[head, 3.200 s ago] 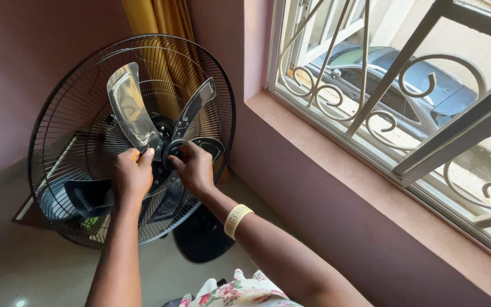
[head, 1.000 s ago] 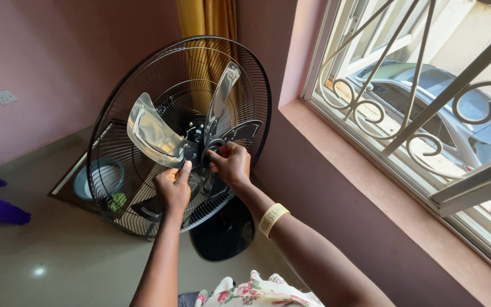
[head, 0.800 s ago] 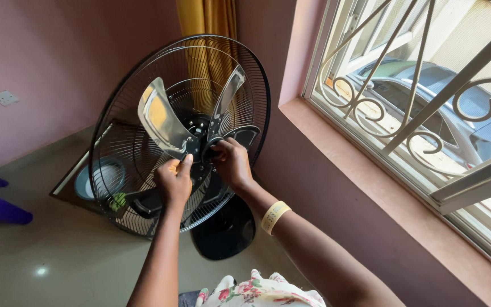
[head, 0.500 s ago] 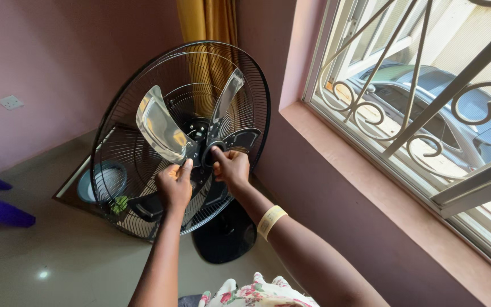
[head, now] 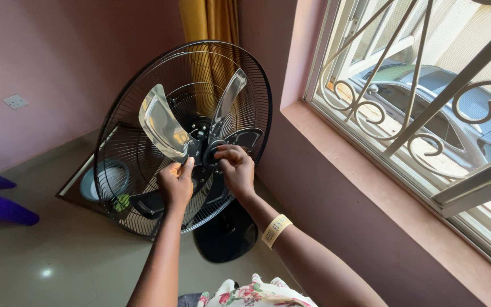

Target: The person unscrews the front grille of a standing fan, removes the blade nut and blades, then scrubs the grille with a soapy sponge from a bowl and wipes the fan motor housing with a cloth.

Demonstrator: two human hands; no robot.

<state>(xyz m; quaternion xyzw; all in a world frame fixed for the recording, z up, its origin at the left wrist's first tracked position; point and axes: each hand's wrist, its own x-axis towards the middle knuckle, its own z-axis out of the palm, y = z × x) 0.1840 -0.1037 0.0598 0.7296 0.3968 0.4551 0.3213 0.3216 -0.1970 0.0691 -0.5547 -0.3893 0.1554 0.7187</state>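
Head view: one fan [head: 143, 68], three clear blades [head: 163, 122] visible; left hand [head: 175, 185] pinches one, right hand [head: 237, 169] grips the hub cap [head: 211, 152], mostly hidden.

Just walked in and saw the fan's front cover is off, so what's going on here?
A person is working with both bare hands at the middle of a standing fan by the window. The left hand grips the base of a clear blade, and the right hand has its fingers on the black hub cap. The rear wire guard is in place behind the blades.
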